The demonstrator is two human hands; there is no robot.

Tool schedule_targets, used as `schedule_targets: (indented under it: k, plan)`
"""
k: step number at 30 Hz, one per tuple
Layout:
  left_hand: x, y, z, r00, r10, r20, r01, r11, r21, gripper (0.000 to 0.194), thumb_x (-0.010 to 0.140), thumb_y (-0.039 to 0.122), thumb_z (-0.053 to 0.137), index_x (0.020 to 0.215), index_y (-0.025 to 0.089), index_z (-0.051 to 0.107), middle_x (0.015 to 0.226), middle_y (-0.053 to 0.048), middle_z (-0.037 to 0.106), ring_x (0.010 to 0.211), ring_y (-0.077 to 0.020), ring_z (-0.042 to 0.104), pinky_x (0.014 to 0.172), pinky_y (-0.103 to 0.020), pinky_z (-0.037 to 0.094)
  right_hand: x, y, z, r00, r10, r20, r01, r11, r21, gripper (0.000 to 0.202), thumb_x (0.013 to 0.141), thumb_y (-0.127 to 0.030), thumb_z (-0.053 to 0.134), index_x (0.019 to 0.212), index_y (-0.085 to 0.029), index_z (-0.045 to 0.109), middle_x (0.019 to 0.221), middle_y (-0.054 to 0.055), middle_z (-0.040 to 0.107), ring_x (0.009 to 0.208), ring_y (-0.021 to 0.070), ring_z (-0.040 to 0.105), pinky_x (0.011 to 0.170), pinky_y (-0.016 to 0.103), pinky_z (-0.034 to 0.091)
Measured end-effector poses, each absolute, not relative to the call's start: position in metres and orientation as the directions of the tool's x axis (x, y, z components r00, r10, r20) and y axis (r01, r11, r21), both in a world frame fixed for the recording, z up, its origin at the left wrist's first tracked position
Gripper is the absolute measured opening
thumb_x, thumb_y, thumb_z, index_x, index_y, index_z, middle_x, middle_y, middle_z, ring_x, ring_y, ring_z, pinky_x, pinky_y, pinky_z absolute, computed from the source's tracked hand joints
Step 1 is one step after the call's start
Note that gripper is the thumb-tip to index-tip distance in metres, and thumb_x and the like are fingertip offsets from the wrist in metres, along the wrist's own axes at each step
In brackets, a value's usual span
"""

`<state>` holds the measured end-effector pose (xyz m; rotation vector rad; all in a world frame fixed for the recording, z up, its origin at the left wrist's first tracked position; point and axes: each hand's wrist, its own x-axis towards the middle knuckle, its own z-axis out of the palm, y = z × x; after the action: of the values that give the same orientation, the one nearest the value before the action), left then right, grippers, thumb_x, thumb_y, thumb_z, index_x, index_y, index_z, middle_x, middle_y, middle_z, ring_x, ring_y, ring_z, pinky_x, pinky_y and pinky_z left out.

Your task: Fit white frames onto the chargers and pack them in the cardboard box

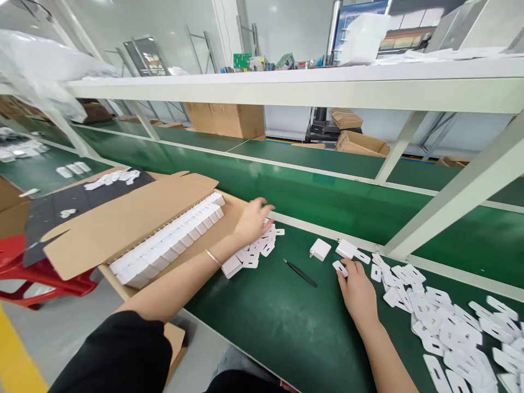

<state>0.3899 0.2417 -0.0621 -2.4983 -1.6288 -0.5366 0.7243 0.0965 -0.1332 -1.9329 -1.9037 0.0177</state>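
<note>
My left hand (pixel 252 222) reaches over the right edge of the cardboard box, above a heap of small white slotted plates (pixel 258 249). Its fingers are apart and nothing shows in them. My right hand (pixel 359 292) pinches a small white slotted plate (pixel 339 267) between thumb and fingers, just over the green table. Past it lie a white charger block (pixel 320 249) and a second white charger block (pixel 346 248) near the back rail. Black tweezers (pixel 301 273) rest between my two hands.
An open cardboard box (pixel 235 210) on the left holds a row of white blocks (pixel 172 240). A large pile of slotted plates (pixel 446 322) spreads across the right. A white slanted post (pixel 454 191) and an overhead shelf (pixel 286 90) frame the bench. A red stool (pixel 49 284) stands left.
</note>
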Motion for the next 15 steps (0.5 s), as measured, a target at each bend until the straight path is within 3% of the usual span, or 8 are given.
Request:
schedule_targets:
  k: [3,6,8,11,15]
  plan:
    - [0.458,0.216,-0.068,0.588,0.776,0.226,0.756,-0.628,0.186,0.055,0.099,0.047,0.059,0.145,0.018,0.054,0.138,-0.020,0.059,0.117,-0.0362,0.064,0.100,-0.048,0.050,0.727,0.097,-0.132,0.056,0.956,0.288,0.938,0.048,-0.342,0.034,0.106,-0.036,0.039,0.121,-0.017,0.063,0.109,0.013,0.068,0.073,0.0231,0.069,0.054,0.032,0.047]
    - [0.516,0.197,-0.080,0.520,0.846,0.113,0.802,-0.530,0.276,0.070,0.099,0.061,0.056,0.148,0.011,0.050,0.122,-0.023,0.068,0.110,-0.0404,0.069,0.091,-0.048,0.054,0.731,0.098,-0.129,0.065,0.948,0.310,0.927,0.058,-0.370,0.036,0.107,-0.036,0.037,0.116,-0.017,0.066,0.106,0.013,0.071,0.077,0.0241,0.071,0.060,0.034,0.053]
    - [0.543,0.191,-0.087,0.499,0.862,0.083,0.813,-0.500,0.298,0.073,0.097,0.062,0.060,0.147,0.009,0.050,0.122,-0.025,0.069,0.109,-0.0420,0.070,0.088,-0.047,0.054,0.731,0.099,-0.127,0.092,0.942,0.322,0.919,0.044,-0.392,0.037,0.106,-0.030,0.034,0.116,-0.017,0.068,0.109,0.014,0.073,0.084,0.0254,0.072,0.067,0.036,0.056]
    - [0.562,0.188,-0.094,0.510,0.855,0.091,0.798,-0.510,0.321,0.069,0.093,0.044,0.071,0.148,0.010,0.049,0.126,-0.026,0.068,0.111,-0.0419,0.069,0.089,-0.047,0.054,0.730,0.098,-0.123,0.151,0.943,0.298,0.899,-0.005,-0.438,0.038,0.103,-0.024,0.034,0.122,-0.015,0.067,0.115,0.016,0.072,0.088,0.0257,0.072,0.074,0.039,0.058]
    - [0.552,0.185,-0.099,0.519,0.844,0.139,0.754,-0.528,0.392,0.074,0.089,0.019,0.069,0.155,0.014,0.037,0.133,-0.020,0.064,0.120,-0.0353,0.066,0.098,-0.043,0.053,0.725,0.093,-0.117,0.165,0.970,0.178,0.898,-0.073,-0.433,0.034,0.100,-0.029,0.049,0.126,-0.015,0.065,0.121,0.015,0.067,0.075,0.0210,0.068,0.069,0.037,0.057]
